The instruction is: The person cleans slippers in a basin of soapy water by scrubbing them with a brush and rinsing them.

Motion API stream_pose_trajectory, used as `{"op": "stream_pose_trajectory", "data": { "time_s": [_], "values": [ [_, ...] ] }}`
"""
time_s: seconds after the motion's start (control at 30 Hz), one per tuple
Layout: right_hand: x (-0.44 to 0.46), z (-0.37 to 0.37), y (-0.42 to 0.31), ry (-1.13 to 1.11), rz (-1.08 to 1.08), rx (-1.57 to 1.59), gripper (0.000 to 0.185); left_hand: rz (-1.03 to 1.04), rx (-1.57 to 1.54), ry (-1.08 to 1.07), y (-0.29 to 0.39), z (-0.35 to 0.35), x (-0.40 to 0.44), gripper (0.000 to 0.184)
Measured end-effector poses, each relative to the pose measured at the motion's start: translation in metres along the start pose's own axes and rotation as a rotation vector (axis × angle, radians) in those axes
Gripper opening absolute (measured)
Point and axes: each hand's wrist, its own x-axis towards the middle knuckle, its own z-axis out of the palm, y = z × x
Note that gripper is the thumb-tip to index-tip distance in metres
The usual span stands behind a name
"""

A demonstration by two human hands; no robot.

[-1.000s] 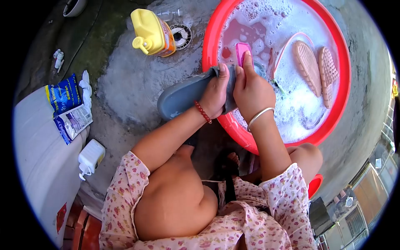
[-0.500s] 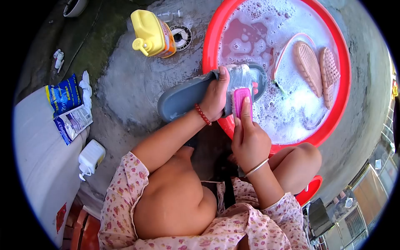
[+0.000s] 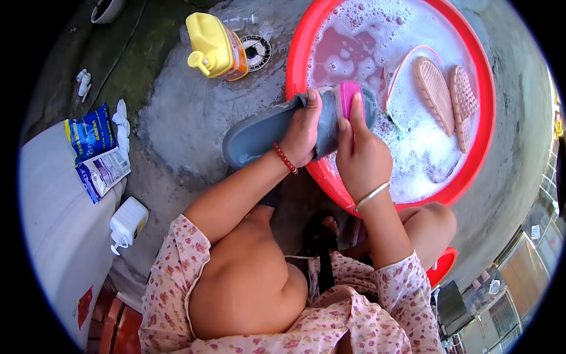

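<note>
A grey slide sandal [image 3: 256, 138] is gripped at its strap by my left hand [image 3: 302, 133], its toe end over the rim of a red basin [image 3: 339, 192]. My right hand [image 3: 364, 156] holds a pink scrubbing brush [image 3: 349, 99] against the strap, thumb and fingers closed round it. The bristles are mostly hidden beneath the brush's back. Foam smears the strap. Soapy water [image 3: 407, 177] fills the basin, and a pair of pink slippers [image 3: 433, 94] floats there soles up.
A yellow jug [image 3: 212, 47] stands beside a round floor drain [image 3: 257, 53] at the back. To the left lie a blue packet [image 3: 91, 134] and a white pump bottle [image 3: 130, 221]. Part of a smaller red container [image 3: 442, 268] shows by my right knee.
My right hand has pushed the brush up and slightly right along the strap, away from me. My left hand and the sandal have stayed nearly still.
</note>
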Motion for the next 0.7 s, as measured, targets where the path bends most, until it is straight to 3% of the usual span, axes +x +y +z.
{"op": "stream_pose_trajectory", "data": {
  "time_s": [0.07, 0.1, 0.2, 0.23, 0.47, 0.63, 0.7],
  "values": [
    [0.031, 0.007, -0.006, 0.014, -0.004, 0.002, 0.054, 0.014, -0.048, 0.061, 0.002, 0.004, -0.001, 0.077],
    [0.021, 0.005, -0.008, -0.005, -0.014, -0.017, 0.055, -0.007, 0.026, 0.010, -0.003, -0.006, 0.001, 0.085],
    [-0.054, -0.004, -0.008, -0.114, 0.008, -0.008, 0.057, -0.050, -0.191, -0.120, 0.007, 0.005, 0.001, 0.101],
    [-0.059, 0.000, -0.008, -0.147, -0.014, -0.032, 0.057, -0.070, -0.241, -0.073, 0.008, 0.007, 0.003, 0.109],
    [0.016, 0.023, -0.034, -0.012, -0.088, -0.019, 0.053, -0.133, -0.353, -0.032, 0.016, 0.008, -0.001, 0.106],
    [-0.063, 0.009, -0.011, -0.168, -0.035, -0.015, 0.058, -0.096, -0.321, -0.087, 0.010, 0.000, 0.005, 0.110],
    [-0.034, 0.023, -0.009, -0.052, -0.064, 0.022, 0.055, -0.101, -0.230, -0.006, 0.007, 0.004, 0.003, 0.106]
  ]
}}
